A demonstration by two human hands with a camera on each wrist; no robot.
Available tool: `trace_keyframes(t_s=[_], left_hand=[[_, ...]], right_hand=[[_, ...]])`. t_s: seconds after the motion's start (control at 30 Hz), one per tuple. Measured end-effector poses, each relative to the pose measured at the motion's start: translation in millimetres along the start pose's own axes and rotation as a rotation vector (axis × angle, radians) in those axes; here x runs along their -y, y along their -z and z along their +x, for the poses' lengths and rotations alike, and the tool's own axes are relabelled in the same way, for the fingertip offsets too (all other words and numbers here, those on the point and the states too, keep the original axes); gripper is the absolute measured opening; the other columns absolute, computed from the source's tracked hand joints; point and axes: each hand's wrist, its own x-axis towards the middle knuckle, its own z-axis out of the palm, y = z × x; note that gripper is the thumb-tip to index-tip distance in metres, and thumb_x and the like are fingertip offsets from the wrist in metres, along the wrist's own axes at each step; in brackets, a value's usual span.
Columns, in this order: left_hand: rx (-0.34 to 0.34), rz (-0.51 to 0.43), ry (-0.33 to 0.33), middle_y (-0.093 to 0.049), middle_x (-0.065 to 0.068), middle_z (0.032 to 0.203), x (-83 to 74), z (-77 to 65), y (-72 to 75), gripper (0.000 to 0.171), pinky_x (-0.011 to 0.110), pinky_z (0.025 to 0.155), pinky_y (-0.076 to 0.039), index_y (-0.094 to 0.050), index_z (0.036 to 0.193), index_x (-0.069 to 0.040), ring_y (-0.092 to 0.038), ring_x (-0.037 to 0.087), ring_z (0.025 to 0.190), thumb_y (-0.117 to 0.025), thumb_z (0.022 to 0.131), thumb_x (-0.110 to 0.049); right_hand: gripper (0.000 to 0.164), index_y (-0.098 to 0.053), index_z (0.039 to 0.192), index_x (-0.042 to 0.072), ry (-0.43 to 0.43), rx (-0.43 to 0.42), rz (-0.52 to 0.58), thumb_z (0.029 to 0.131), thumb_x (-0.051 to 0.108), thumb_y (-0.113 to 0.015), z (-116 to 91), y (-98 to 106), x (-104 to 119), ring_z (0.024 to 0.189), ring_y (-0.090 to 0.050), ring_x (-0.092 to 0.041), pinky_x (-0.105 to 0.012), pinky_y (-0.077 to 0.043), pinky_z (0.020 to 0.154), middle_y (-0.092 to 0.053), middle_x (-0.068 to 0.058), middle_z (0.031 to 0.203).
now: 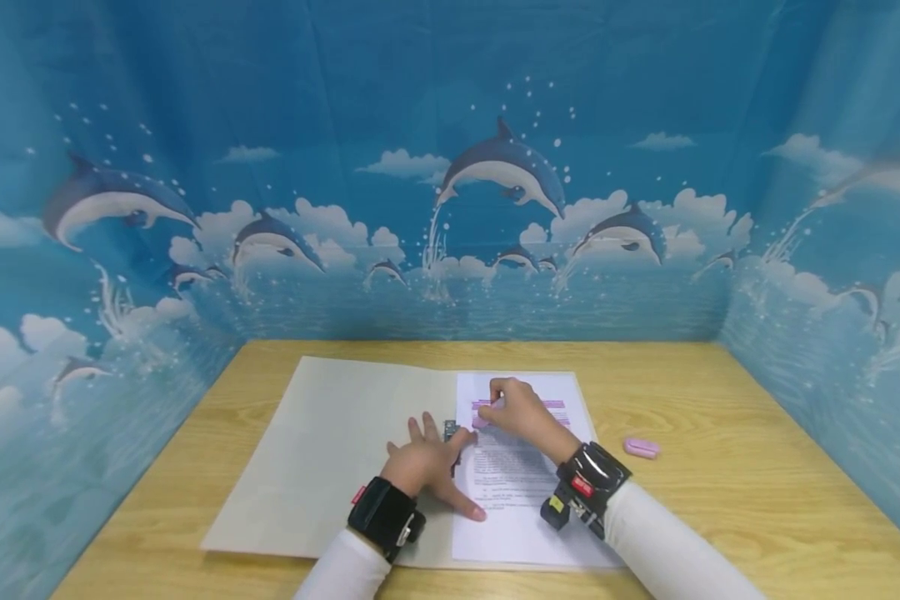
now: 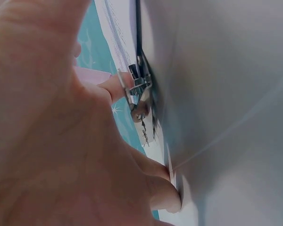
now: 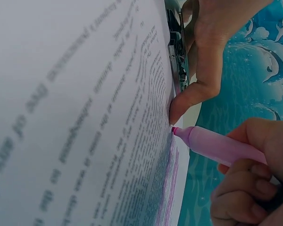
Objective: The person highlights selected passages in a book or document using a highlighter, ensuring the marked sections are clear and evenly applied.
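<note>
A pink highlighter (image 3: 221,145) is pinched in my right hand (image 1: 523,410), its tip at the left end of a text line on the printed sheet (image 1: 510,537). Several lines near the top of the sheet carry pink-purple marking. My left hand (image 1: 424,464) lies spread over the folder's fold, thumb on the lower sheet and index fingertip beside the highlighter tip. Beneath that hand, the folder's metal clip (image 2: 140,84) partly shows along the sheet's left edge. The open cream folder (image 1: 322,442) lies flat under both hands.
The pink highlighter cap (image 1: 641,448) lies on the wooden table (image 1: 750,500), right of the folder. A blue curtain (image 1: 345,100) printed with dolphins stands behind the table and along both sides.
</note>
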Motion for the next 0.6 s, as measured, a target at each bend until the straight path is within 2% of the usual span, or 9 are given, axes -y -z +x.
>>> trace_keyframes(t_s=[0.17, 0.6], left_hand=[[-0.001, -0.001, -0.001, -0.011, 0.038, 0.151, 0.7, -0.3, 0.0, 0.118, 0.082, 0.095, -0.023, -0.03, 0.143, -0.033, -0.009, 0.059, 0.133, -0.071, 0.042, -0.076], [0.007, -0.01, 0.011, -0.01, 0.037, 0.151, 0.4, 1.2, 0.0, 0.119, 0.082, 0.096, -0.022, -0.03, 0.144, -0.033, -0.008, 0.059, 0.133, -0.071, 0.041, -0.076]], right_hand=[[0.025, -0.046, 0.065, 0.01, -0.019, 0.024, 0.022, 0.073, 0.013, -0.07, 1.4, -0.4, 0.7, 0.049, -0.04, -0.01, -0.022, -0.031, 0.041, -0.041, 0.001, 0.059], [0.027, -0.045, 0.064, 0.01, -0.051, 0.031, -0.018, 0.074, 0.014, -0.069, 0.5, 5.2, 0.5, 0.052, -0.039, -0.013, -0.023, -0.032, 0.044, -0.04, 0.0, 0.057]])
